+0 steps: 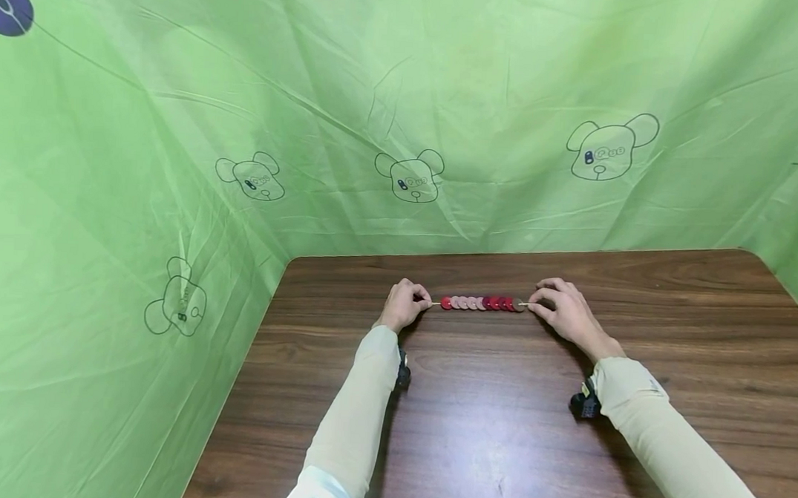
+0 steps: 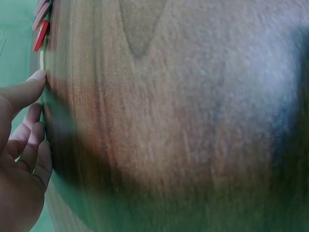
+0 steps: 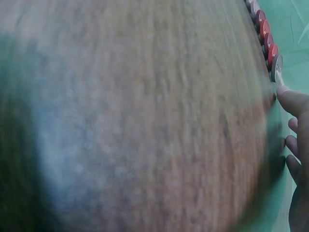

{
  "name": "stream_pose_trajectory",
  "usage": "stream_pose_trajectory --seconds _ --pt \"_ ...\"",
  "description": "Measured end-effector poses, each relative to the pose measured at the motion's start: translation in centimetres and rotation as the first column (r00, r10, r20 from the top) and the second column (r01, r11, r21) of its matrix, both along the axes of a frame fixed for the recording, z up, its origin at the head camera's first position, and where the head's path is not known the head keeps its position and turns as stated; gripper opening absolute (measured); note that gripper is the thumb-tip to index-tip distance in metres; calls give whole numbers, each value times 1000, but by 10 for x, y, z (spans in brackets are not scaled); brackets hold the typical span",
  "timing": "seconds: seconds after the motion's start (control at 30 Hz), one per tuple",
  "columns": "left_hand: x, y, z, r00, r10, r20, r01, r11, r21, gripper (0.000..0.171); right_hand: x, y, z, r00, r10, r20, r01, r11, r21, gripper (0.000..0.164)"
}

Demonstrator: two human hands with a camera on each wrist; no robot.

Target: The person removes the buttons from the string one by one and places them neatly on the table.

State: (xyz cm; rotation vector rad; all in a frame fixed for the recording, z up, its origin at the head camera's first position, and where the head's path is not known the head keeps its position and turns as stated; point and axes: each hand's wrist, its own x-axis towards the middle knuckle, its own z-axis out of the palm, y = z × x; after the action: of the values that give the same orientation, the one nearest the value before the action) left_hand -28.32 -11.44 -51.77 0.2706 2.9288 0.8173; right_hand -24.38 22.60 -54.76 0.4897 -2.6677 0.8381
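Observation:
Between the two hands runs a row of overlapping round discs like buttons (image 1: 483, 303), threaded on a thin pale string or stick. A bright red disc (image 2: 41, 36) sits at the left end, then pink, dark red and red ones, with a grey-brown disc (image 3: 276, 67) at the right end. My left hand (image 1: 405, 304) pinches the pale left end (image 2: 42, 60) between thumb and finger. At the other side my right hand (image 1: 566, 312) pinches the right end (image 3: 279, 78) the same way. The row lies straight, close over the table.
A dark brown wooden table (image 1: 472, 401) spreads under the arms, with a bright glare near its front. Green fabric (image 1: 351, 128) printed with bear faces hangs behind and at both sides. A small black camera (image 1: 586, 402) is strapped at the right wrist.

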Motion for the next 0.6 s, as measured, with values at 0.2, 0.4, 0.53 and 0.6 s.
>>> stream_pose_trajectory --seconds 0.2,0.4,0.53,0.6 --pt "2 -1 1 1000 -5 -18 5 1000 -13 8 1 -1 0 999 -10 36 10 1000 7 5" --pt "0 -5 -1 999 -18 -33 18 1000 -7 10 3 1 1 999 -19 47 19 1000 16 4" --pt "-1 -7 -2 1000 -11 -26 11 1000 4 10 4 2 2 999 -23 45 22 1000 17 5" --pt "-2 -8 -2 1000 -8 -25 8 1000 8 11 4 2 2 999 -22 46 21 1000 17 5"
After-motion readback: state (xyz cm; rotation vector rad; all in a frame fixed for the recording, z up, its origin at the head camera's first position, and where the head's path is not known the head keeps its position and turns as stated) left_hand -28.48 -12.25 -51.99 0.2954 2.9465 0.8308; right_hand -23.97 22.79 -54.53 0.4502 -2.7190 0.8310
